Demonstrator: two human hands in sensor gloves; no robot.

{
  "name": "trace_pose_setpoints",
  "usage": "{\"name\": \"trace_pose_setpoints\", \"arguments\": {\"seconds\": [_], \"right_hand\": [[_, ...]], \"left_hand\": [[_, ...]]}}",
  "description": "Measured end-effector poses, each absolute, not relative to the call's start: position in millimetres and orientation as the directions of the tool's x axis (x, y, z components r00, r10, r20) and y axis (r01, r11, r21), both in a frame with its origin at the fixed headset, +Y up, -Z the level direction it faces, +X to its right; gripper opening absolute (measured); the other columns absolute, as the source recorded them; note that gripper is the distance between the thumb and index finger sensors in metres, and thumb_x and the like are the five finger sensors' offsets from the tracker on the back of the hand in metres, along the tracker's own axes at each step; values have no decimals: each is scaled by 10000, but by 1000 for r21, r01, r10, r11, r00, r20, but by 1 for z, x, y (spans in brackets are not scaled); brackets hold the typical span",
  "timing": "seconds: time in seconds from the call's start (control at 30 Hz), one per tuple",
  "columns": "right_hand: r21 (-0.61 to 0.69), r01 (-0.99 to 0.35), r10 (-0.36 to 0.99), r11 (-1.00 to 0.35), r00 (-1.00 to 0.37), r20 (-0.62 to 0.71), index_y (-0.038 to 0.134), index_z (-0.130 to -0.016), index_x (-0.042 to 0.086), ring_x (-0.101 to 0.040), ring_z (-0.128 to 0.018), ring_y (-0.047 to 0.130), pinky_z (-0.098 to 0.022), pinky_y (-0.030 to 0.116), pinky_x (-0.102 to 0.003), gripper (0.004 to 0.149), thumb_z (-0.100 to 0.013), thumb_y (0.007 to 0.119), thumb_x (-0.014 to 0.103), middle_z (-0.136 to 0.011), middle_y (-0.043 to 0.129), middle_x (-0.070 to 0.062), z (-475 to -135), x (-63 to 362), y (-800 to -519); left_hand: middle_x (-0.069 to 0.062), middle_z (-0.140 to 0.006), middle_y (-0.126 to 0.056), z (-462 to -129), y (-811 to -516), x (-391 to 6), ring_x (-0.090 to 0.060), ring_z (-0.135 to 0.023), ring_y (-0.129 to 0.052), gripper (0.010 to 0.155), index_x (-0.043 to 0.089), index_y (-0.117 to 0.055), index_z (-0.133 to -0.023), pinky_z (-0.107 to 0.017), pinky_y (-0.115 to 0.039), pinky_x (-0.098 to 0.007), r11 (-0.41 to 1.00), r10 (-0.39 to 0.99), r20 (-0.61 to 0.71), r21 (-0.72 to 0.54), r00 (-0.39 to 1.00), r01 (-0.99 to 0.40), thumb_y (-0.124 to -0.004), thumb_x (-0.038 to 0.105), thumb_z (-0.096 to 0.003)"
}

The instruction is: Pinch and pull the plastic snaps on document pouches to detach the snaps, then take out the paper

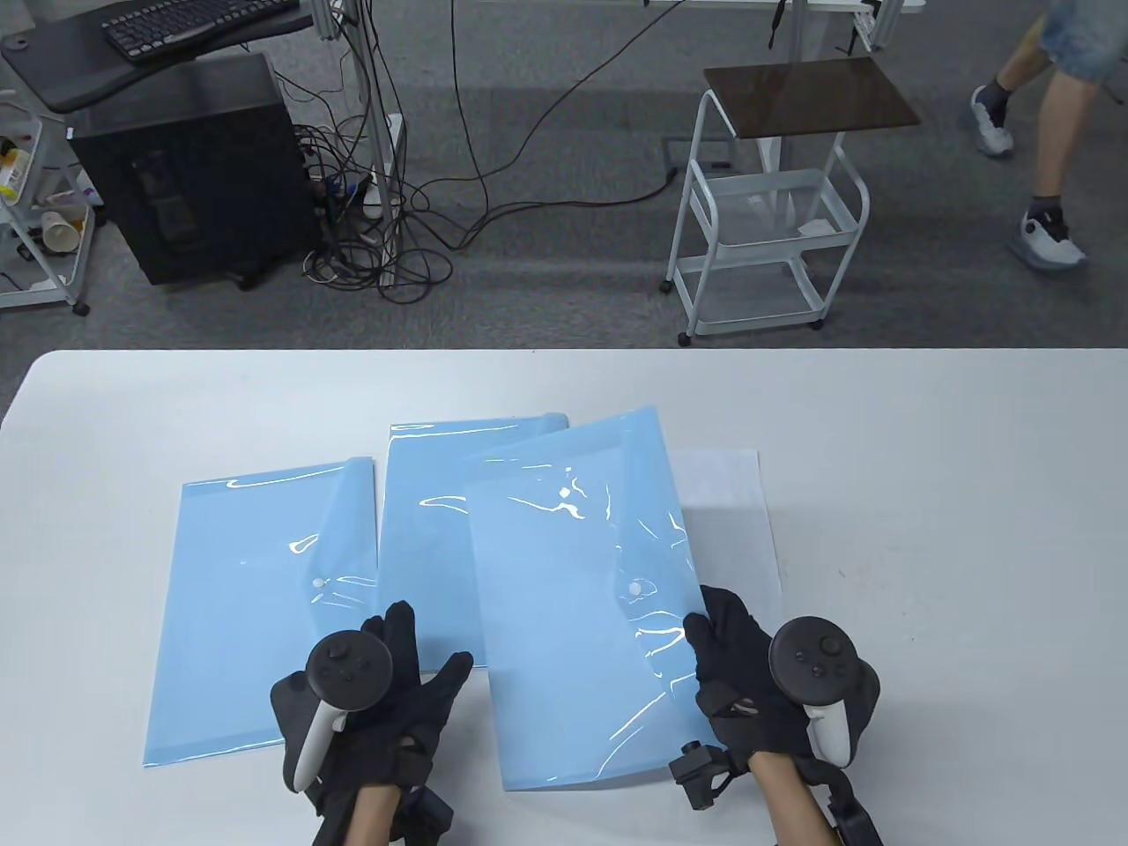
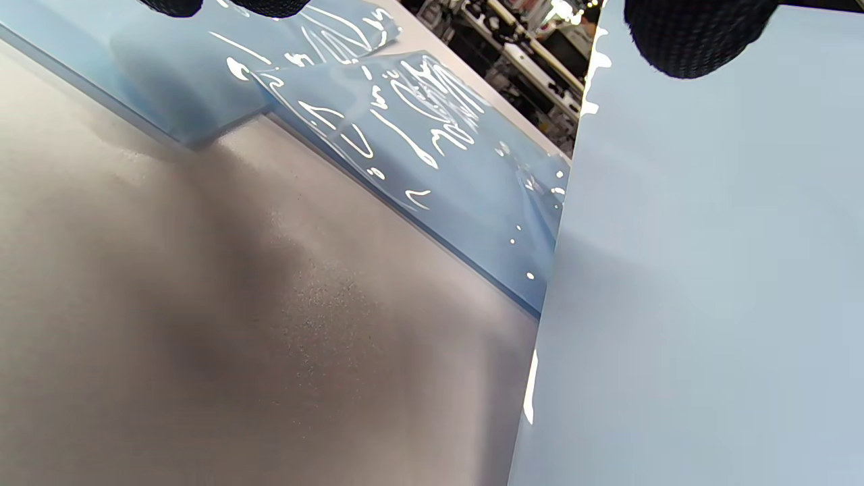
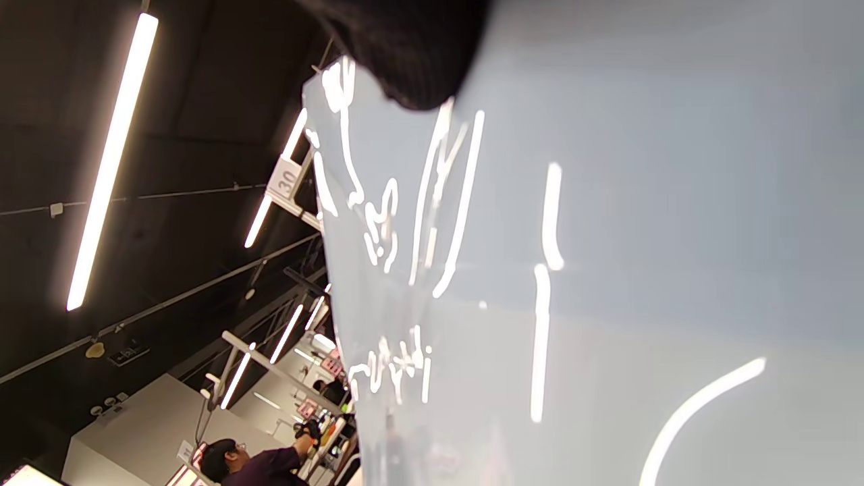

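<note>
Three light blue document pouches lie on the white table (image 1: 952, 546): a left pouch (image 1: 247, 617), a middle pouch (image 1: 432, 511) and a front pouch (image 1: 573, 617), which overlaps the middle one. The left and front pouches each show a white snap (image 1: 315, 583) (image 1: 636, 587). A white sheet of paper (image 1: 731, 520) pokes out from under the front pouch's right side. My right hand (image 1: 714, 630) grips the front pouch's right edge, which is lifted close to the right wrist camera (image 3: 641, 236). My left hand (image 1: 423, 643) lies spread, fingers on the left pouch (image 2: 169, 88), thumb (image 2: 695, 34) at the front pouch's left edge.
Beyond the table's far edge stand a white wire cart with a brown top (image 1: 767, 203), a black computer tower (image 1: 194, 167) and a tangle of cables (image 1: 379, 247). A person's legs (image 1: 1049, 132) show at the far right.
</note>
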State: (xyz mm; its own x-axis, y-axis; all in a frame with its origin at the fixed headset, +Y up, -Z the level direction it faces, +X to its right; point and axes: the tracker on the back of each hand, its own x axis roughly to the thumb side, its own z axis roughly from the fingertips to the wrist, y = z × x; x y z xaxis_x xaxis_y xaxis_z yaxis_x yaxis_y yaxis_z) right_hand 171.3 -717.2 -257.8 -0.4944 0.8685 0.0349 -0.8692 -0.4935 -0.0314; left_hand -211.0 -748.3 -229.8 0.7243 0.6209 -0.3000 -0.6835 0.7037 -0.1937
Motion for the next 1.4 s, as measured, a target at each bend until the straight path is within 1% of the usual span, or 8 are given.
{"name": "trace_pose_setpoints", "arguments": {"seconds": [0.3,0.37,0.47,0.53,0.67,0.8,1.03,1.4], "right_hand": [[31,-959,959,-282,-282,10,703,-945,114,-234,-402,1054,-295,906,-463,408,-552,714,220,-724,976,-113,-255,184,-728],[52,-970,971,-238,-238,5,702,-947,115,-238,-406,1054,-299,905,-466,408,-553,713,220,-727,975,-115,-255,186,-730],[63,-974,975,-220,-220,6,700,-948,114,-237,-412,1057,-304,906,-466,408,-555,713,222,-731,976,-113,-254,187,-731],[65,-973,975,-223,-223,10,702,-948,115,-242,-419,1061,-308,907,-470,408,-555,716,223,-734,980,-112,-254,187,-732],[81,-972,975,-221,-221,7,709,-945,113,-243,-421,1071,-310,913,-469,409,-552,725,224,-735,987,-115,-254,185,-734],[91,-972,976,-218,-219,0,712,-946,102,-249,-430,1081,-316,918,-473,415,-550,738,225,-734,997,-122,-254,185,-736],[96,-966,970,-240,-241,1,645,-1013,74,-342,-534,1046,-380,875,-548,506,-550,761,241,-814,958,-150,-253,183,-737],[17,-862,861,-506,-503,77,549,-1091,77,-557,-812,851,-515,739,-704,673,-558,749,435,-1037,762,-281,-249,179,-733]], "left_hand": [[-207,-1239,-212,-237,-761,-199,-573,-1089,-389,1017,132,-61,-1143,-749,-487,-650,445,832,-240,-246,499,-861,-614,736,-539],[-203,-1242,-251,-238,-768,-197,-521,-1099,-458,1032,108,-71,-1144,-765,-541,-602,258,909,-253,-286,333,-923,-619,743,-543],[-186,-1248,-290,-238,-784,-191,-473,-1104,-540,1004,115,-64,-1146,-779,-604,-560,-173,932,-361,-340,-42,-924,-656,694,-579],[-164,-1239,-382,-239,-789,-188,-431,-1079,-641,952,125,-100,-1154,-764,-674,-518,-272,907,-406,-352,-116,-896,-682,637,-602],[-60,-1138,-670,-240,-790,-186,-268,-876,-939,765,163,-300,-1161,-599,-864,-372,-215,912,-406,-361,-55,-907,-721,505,-621],[40,-966,-883,-241,-784,-188,-187,-702,-1050,501,234,-565,-1081,-480,-913,-322,-177,921,-388,-341,-33,-923,-736,354,-627],[19,-913,-911,-238,-758,-191,-171,-610,-1067,458,215,-612,-1041,-428,-917,-296,1,943,-319,-284,96,-959,-725,310,-607],[-30,-889,-914,-228,-751,-211,-176,-570,-1069,463,165,-614,-1036,-404,-920,-297,157,882,-407,-220,236,-963,-714,273,-597]]}}
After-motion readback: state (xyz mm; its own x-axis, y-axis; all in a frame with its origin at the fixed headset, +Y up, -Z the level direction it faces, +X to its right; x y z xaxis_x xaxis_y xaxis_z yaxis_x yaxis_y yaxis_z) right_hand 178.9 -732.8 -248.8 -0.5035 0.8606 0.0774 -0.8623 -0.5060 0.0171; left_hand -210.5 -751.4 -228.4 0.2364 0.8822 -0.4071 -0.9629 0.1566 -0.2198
